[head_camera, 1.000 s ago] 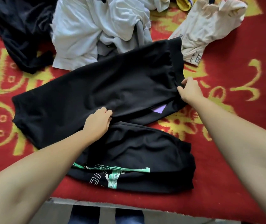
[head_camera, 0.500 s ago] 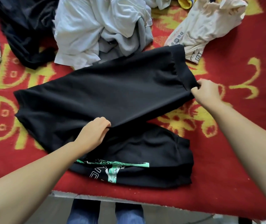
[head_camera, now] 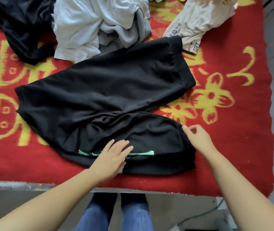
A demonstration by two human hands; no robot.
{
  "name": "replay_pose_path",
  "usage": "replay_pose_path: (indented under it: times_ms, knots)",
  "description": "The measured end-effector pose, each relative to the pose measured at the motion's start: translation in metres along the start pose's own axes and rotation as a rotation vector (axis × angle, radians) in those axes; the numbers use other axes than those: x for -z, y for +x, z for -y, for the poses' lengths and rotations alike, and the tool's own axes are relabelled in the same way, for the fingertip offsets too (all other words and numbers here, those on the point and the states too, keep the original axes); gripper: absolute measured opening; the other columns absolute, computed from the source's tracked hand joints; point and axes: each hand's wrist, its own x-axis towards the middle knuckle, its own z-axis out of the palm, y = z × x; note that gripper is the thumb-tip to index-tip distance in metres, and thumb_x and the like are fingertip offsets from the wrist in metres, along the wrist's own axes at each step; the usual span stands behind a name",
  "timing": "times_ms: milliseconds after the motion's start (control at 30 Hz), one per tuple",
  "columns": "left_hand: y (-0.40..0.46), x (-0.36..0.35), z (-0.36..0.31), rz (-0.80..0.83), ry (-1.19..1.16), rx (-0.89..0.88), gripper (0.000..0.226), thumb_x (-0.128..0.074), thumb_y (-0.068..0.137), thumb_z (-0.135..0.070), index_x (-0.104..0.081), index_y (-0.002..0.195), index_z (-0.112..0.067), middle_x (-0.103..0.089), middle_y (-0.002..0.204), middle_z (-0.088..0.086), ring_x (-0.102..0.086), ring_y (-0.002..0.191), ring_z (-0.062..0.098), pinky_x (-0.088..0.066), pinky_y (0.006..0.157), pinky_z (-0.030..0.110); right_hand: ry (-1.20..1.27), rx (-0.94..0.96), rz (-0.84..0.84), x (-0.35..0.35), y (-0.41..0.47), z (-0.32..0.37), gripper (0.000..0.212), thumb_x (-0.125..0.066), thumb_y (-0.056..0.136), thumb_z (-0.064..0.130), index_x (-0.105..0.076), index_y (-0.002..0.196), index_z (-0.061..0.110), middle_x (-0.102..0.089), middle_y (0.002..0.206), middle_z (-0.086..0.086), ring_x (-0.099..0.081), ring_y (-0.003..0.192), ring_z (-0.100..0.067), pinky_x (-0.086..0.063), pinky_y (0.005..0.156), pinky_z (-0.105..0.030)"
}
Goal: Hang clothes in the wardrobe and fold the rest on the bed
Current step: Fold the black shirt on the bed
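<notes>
Both hands had come down since half a second earlier, off the upper leg of the black shorts [head_camera: 102, 90] and onto the lower, nearer part of the garment. The left hand [head_camera: 111, 159] lay flat on the fabric with straight, spread fingers, covering part of the green print [head_camera: 143, 153]. The right hand [head_camera: 198, 139] was at the right edge of that lower part, fingers loosely curled beside the hem; whether it pinched the cloth I could not tell. The shorts lay spread on the red and yellow blanket [head_camera: 233, 147] covering the bed, the upper leg now released and lying flat, slanting up to the right. Behind them sat a heap of white and grey clothes [head_camera: 96, 25], a black garment [head_camera: 24, 30] to its left and a cream garment [head_camera: 201, 20] to its right.
</notes>
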Motion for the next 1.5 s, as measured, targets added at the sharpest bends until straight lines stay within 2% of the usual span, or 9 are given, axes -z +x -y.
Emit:
replay_pose_path:
  times_ms: [133, 267, 500, 633, 767, 933, 1100, 1233, 1500]
  knots:
    - [0.002, -0.020, -0.017, 0.375, -0.035, 0.216, 0.081, -0.057, 0.090, -0.040, -0.010, 0.153, -0.021, 0.001, 0.161, 0.009, -0.003, 0.148, 0.022, -0.019, 0.116, 0.047, 0.036, -0.160, 0.138, -0.023, -0.035, -0.041, 0.067, -0.067, 0.083, 0.049, -0.047, 0.131, 0.007, -0.055, 0.123, -0.008, -0.052, 0.119, -0.025, -0.041, 0.098, -0.035]
    - [0.003, -0.026, -0.014, 0.470, -0.022, 0.198, 0.082, -0.052, 0.093, -0.036, 0.002, 0.153, -0.024, 0.019, 0.159, 0.006, 0.012, 0.147, 0.022, -0.014, 0.116, 0.050, 0.194, -0.178, 0.070, -0.031, -0.051, -0.058, 0.016, -0.067, 0.086, 0.015, -0.062, 0.096, 0.003, -0.059, 0.088, -0.008, -0.055, 0.088, -0.020, -0.040, 0.073, -0.032]
    - [-0.005, -0.004, -0.030, 0.466, -0.158, 0.134, 0.097, -0.058, 0.088, -0.049, 0.008, 0.152, -0.022, 0.013, 0.160, 0.009, 0.002, 0.148, 0.025, -0.017, 0.118, 0.045, 0.408, 0.208, 0.008, -0.015, -0.121, -0.018, 0.021, -0.055, 0.090, 0.009, -0.058, 0.099, 0.028, -0.066, 0.093, 0.013, -0.058, 0.089, -0.005, -0.043, 0.077, -0.016]
    - [0.007, 0.025, -0.070, 0.034, -0.606, 0.024, 0.075, -0.052, 0.081, -0.011, -0.023, 0.149, -0.009, -0.024, 0.156, 0.010, -0.027, 0.142, 0.022, -0.014, 0.117, 0.023, 0.272, 0.407, 0.073, -0.012, -0.158, -0.006, 0.013, -0.051, 0.082, 0.025, -0.055, 0.094, 0.027, -0.065, 0.080, 0.011, -0.058, 0.075, -0.003, -0.041, 0.069, -0.014]
    - [0.058, 0.034, -0.091, -0.136, -0.761, 0.215, 0.060, -0.041, 0.081, 0.011, -0.047, 0.137, -0.008, -0.041, 0.147, 0.006, -0.036, 0.138, 0.018, -0.016, 0.110, 0.012, 0.064, 0.041, -0.094, -0.018, -0.133, -0.059, 0.019, -0.050, 0.090, 0.012, -0.053, 0.108, 0.016, -0.066, 0.094, -0.009, -0.060, 0.090, -0.028, -0.039, 0.070, -0.030]
    - [0.107, -0.016, -0.099, 0.029, -0.289, 0.185, 0.065, -0.047, 0.092, -0.015, -0.020, 0.151, -0.013, -0.020, 0.157, 0.008, -0.020, 0.144, 0.021, -0.020, 0.115, 0.031, -0.162, -0.295, -0.079, -0.028, -0.090, -0.119, 0.038, -0.046, 0.087, 0.004, -0.046, 0.125, 0.009, -0.058, 0.119, -0.021, -0.053, 0.111, -0.038, -0.043, 0.090, -0.041]
    - [0.099, -0.043, -0.091, -0.017, -0.138, 0.203, 0.056, -0.042, 0.097, -0.017, -0.024, 0.151, -0.015, -0.022, 0.157, 0.005, -0.018, 0.145, 0.019, -0.014, 0.115, 0.029, 0.133, -0.012, -0.129, -0.034, -0.034, -0.070, 0.041, -0.050, 0.094, 0.017, -0.046, 0.133, 0.004, -0.060, 0.121, -0.013, -0.056, 0.112, -0.030, -0.039, 0.095, -0.034]
    - [0.088, -0.016, -0.091, -0.165, -0.618, 0.247, 0.044, -0.044, 0.097, -0.007, -0.046, 0.141, -0.013, -0.048, 0.144, 0.001, -0.041, 0.135, 0.016, -0.025, 0.113, 0.024, 0.580, -0.336, 0.217, -0.033, -0.009, -0.017, 0.048, -0.060, 0.091, 0.040, -0.048, 0.124, 0.006, -0.061, 0.109, -0.010, -0.065, 0.088, -0.022, -0.051, 0.068, -0.032]
    - [0.009, 0.014, -0.117, -0.323, -0.613, -0.010, 0.045, -0.044, 0.091, -0.008, -0.052, 0.135, -0.005, -0.054, 0.137, 0.005, -0.046, 0.128, 0.011, -0.029, 0.110, 0.016, 1.005, -0.021, 0.421, 0.020, -0.069, -0.007, 0.014, -0.057, 0.092, 0.014, -0.064, 0.080, 0.016, -0.060, 0.061, 0.003, -0.055, 0.052, -0.008, -0.045, 0.048, -0.017]
